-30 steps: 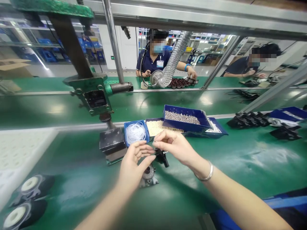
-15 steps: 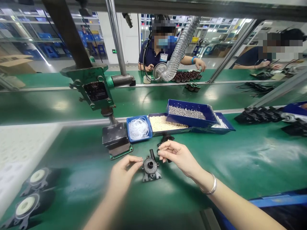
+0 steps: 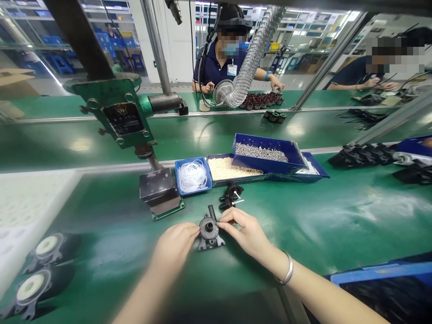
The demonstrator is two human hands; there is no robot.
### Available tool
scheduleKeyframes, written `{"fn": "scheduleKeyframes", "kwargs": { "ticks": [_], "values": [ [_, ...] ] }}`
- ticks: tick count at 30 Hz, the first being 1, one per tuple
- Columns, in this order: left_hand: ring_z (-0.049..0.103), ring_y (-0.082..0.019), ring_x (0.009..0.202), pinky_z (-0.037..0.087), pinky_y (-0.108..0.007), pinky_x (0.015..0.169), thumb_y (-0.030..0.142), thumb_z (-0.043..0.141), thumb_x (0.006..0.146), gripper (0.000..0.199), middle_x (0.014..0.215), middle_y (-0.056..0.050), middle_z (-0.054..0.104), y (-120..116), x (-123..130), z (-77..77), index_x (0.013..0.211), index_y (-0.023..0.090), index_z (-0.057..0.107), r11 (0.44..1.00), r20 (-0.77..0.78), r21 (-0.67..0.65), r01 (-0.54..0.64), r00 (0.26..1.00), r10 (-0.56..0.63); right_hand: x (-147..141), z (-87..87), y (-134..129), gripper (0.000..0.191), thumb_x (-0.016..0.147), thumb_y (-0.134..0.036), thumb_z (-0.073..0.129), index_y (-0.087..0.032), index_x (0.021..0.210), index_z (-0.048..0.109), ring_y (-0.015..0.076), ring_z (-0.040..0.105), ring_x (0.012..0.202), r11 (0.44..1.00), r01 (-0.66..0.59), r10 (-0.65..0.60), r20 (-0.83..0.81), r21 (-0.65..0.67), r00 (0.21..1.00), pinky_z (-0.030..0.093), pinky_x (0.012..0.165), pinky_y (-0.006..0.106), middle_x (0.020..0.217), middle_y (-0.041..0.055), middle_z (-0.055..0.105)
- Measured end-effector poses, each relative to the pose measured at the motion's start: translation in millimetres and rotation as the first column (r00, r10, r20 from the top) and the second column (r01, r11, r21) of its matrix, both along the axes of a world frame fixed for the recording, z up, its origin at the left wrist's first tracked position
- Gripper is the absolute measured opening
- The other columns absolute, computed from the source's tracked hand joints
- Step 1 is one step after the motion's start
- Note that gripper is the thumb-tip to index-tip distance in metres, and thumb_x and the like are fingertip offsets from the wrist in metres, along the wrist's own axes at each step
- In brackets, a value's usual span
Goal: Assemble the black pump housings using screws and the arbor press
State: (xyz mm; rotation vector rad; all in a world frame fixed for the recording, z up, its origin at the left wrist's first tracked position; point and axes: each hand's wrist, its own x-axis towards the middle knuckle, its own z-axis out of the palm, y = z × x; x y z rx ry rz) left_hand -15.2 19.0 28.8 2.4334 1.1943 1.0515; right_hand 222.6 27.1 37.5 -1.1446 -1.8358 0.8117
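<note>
A black pump housing (image 3: 209, 227), with a short outlet tube pointing up and a dark round hole in its middle, stands on two feet on the green bench. At its left rim, my left hand (image 3: 175, 245) has thumb and fingers pinched against the edge. My right hand (image 3: 243, 229), wearing a silver bangle, pinches thumb and forefinger at the right-hand lug; anything small between these fingertips is hidden. Just behind lie other black pump parts (image 3: 231, 196) with two thin white pins sticking out.
Behind are a blue tray of clear rings (image 3: 193, 176), a bin of cream pieces (image 3: 232, 167) and a blue bin of metal screws (image 3: 266, 153). A green press (image 3: 118, 117) stands left. Two housings with white discs (image 3: 33, 285) lie front left. A co-worker (image 3: 222, 63) sits opposite.
My right hand has moved left and down from beside the rear black parts to the housing's right lug, uncovering the white pins. My left hand stays at the left rim. The view has shifted slightly.
</note>
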Motion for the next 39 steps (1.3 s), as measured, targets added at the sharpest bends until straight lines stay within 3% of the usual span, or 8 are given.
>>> {"fn": "scheduleKeyframes", "kwargs": {
  "ticks": [3, 6, 14, 20, 23, 26, 30, 39],
  "values": [
    [0.074, -0.021, 0.086, 0.061, -0.031, 0.078, 0.018, 0.053, 0.094, 0.02, 0.098, -0.006, 0.076, -2.3, 0.4, 1.1, 0.111, 0.02, 0.064, 0.999, -0.03, 0.044, -0.017, 0.999, 0.018, 4.9, -1.2, -3.8, 0.009, 0.098, -0.019, 0.052, -0.021, 0.101, 0.06, 0.0219, 0.064, 0.089, 0.953, -0.14, 0.081, 0.222, 0.268, 0.972, 0.056, 0.077, 0.038, 0.093, 0.0075, 0.066],
    [0.074, -0.023, 0.087, 0.062, -0.034, 0.081, 0.019, 0.054, 0.093, 0.022, 0.099, -0.007, 0.077, -4.8, 1.0, -0.7, 0.114, 0.018, 0.062, 0.995, -0.063, 0.1, 0.0, 0.998, 0.006, 11.2, -4.8, -7.8, 0.023, 0.097, -0.013, 0.051, -0.017, 0.119, 0.056, 0.0248, 0.064, 0.099, 0.871, -0.281, 0.095, 0.423, 0.402, 0.901, 0.058, 0.085, 0.041, 0.107, 0.0129, 0.067],
    [0.075, -0.023, 0.09, 0.062, -0.039, 0.089, 0.006, 0.058, 0.087, 0.031, 0.099, -0.009, 0.077, -6.4, 0.7, -5.5, 0.115, 0.017, 0.063, 0.954, -0.155, 0.288, 0.078, 0.987, -0.034, 16.4, -28.8, -18.7, 0.043, 0.097, -0.013, 0.052, -0.021, 0.139, 0.043, 0.0245, 0.061, 0.115, 0.923, -0.191, 0.074, 0.336, 0.333, 0.939, 0.056, 0.098, 0.045, 0.123, 0.0128, 0.062],
    [0.075, -0.023, 0.084, 0.064, -0.038, 0.083, 0.004, 0.058, 0.085, 0.032, 0.094, -0.01, 0.077, -5.9, 2.6, -3.6, 0.114, 0.015, 0.061, 0.938, -0.171, 0.335, 0.088, 0.985, -0.032, 15.5, -17.3, -16.1, 0.037, 0.097, -0.009, 0.048, -0.02, 0.133, 0.05, 0.026, 0.061, 0.115, 0.909, -0.252, 0.119, 0.371, 0.333, 0.921, 0.055, 0.098, 0.046, 0.122, 0.0133, 0.063],
    [0.073, -0.025, 0.091, 0.063, -0.04, 0.084, 0.007, 0.058, 0.086, 0.031, 0.101, -0.012, 0.075, -7.5, 2.0, -5.8, 0.115, 0.016, 0.058, 0.971, -0.151, 0.228, 0.074, 0.988, -0.04, 13.8, -13.8, -15.5, 0.03, 0.097, -0.014, 0.052, -0.024, 0.126, 0.054, 0.0237, 0.064, 0.109, 0.952, -0.182, 0.111, 0.275, 0.246, 0.955, 0.056, 0.096, 0.043, 0.114, 0.0088, 0.066],
    [0.061, -0.031, 0.119, 0.057, -0.047, 0.096, 0.02, 0.064, 0.085, 0.044, 0.13, -0.019, 0.061, -8.1, 4.8, -6.4, 0.126, 0.017, 0.048, 0.998, -0.043, -0.039, 0.052, 0.998, -0.054, 13.1, -20.8, -17.4, 0.036, 0.097, -0.021, 0.056, -0.024, 0.132, 0.048, 0.0233, 0.065, 0.105, 0.976, -0.1, 0.055, 0.229, 0.191, 0.972, 0.058, 0.092, 0.041, 0.115, 0.0086, 0.066],
    [0.042, -0.03, 0.138, 0.044, -0.05, 0.111, 0.026, 0.065, 0.085, 0.067, 0.147, -0.019, 0.042, -1.5, 14.3, -7.0, 0.142, 0.019, 0.031, 0.943, 0.067, -0.297, 0.153, 0.988, -0.139, 13.4, -28.8, -18.8, 0.047, 0.097, -0.021, 0.054, -0.024, 0.142, 0.038, 0.0248, 0.063, 0.111, 0.968, -0.104, 0.04, 0.27, 0.229, 0.962, 0.056, 0.096, 0.044, 0.122, 0.0111, 0.062],
    [0.051, -0.031, 0.13, 0.05, -0.05, 0.104, 0.018, 0.061, 0.085, 0.063, 0.139, -0.019, 0.047, 9.0, 23.1, -27.4, 0.14, 0.022, 0.031, 0.95, 0.081, -0.24, 0.198, 0.98, -0.183, 19.1, -23.8, -9.7, 0.043, 0.097, -0.01, 0.051, -0.017, 0.139, 0.042, 0.0229, 0.056, 0.12, 0.901, -0.278, 0.172, 0.315, 0.334, 0.933, 0.052, 0.103, 0.043, 0.125, 0.0133, 0.06]
  ]
}}
